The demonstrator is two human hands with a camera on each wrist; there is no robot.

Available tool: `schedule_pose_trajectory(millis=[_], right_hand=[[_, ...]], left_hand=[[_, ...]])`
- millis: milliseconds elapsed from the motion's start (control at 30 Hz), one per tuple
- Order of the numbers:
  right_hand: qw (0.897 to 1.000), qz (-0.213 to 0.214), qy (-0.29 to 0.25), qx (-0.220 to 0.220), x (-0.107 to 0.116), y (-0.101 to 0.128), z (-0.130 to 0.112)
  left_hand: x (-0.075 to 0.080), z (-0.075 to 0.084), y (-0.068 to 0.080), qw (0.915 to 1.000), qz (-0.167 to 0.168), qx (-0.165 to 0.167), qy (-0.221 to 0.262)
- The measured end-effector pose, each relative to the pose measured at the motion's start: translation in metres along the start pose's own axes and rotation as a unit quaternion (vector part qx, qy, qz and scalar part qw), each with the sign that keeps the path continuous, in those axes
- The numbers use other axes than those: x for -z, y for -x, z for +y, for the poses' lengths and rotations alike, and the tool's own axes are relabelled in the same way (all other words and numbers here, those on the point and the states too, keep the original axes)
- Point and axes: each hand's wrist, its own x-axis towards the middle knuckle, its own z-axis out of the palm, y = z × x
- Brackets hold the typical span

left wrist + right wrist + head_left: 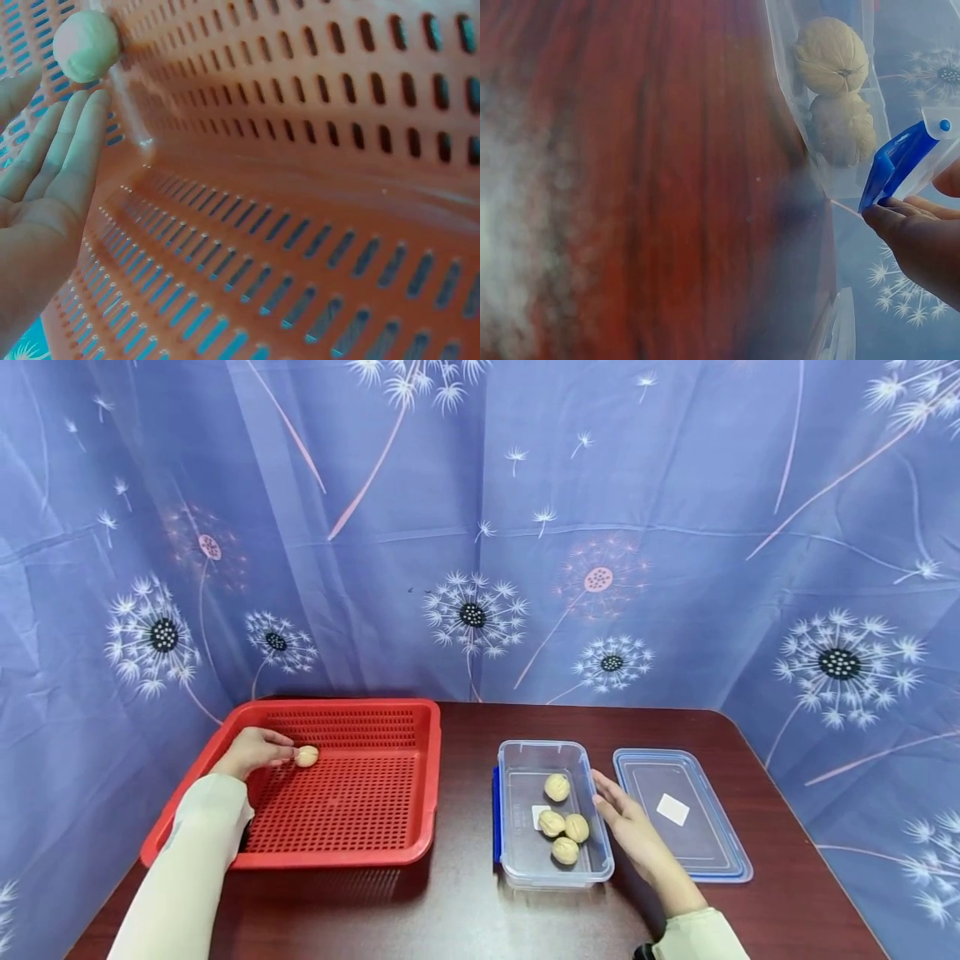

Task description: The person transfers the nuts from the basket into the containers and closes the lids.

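Observation:
My left hand (257,752) reaches into the red basket (352,858) at its left side. A pale walnut (306,756) sits right by its fingertips; in the left wrist view the fingers (64,154) are extended and the walnut (87,46) lies just beyond them, not enclosed. Several walnuts (566,851) lie in the lidless clear plastic box (517,860). Against the box's right side rests my right hand (633,831), with fairly straight fingertips touching a hanging blue latch (900,163), as the right wrist view shows.
Right of the box, a clear lid (712,852) with a blue seal and a white label lies flat. Another blue latch (496,814) hangs on the box's left side. Everything stands on a dark reddish wooden table (465,718), with a dandelion-print cloth (525,610) behind it.

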Motion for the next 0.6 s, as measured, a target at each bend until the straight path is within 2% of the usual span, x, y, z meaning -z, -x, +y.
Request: schedule_pose_trajectory(millis=[167, 400, 600], right_hand=[[1.0, 0.0, -0.001, 0.002, 0.0007, 0.0002, -0.001], [1.0, -0.002, 0.002, -0.007, 0.001, 0.0011, -0.0022], [1.0, -0.004, 0.0, -0.008, 0.0011, 0.0018, -0.0021]], left_hand=[[-0.0039, 0.0005, -0.0035, 0.9996, -0.005, 0.006, -0.029], [-0.0068, 0.0047, -0.0011, 0.9975, -0.019, -0.005, -0.068], [-0.0094, 0.003, -0.0022, 0.9964, -0.024, 0.011, -0.08]])
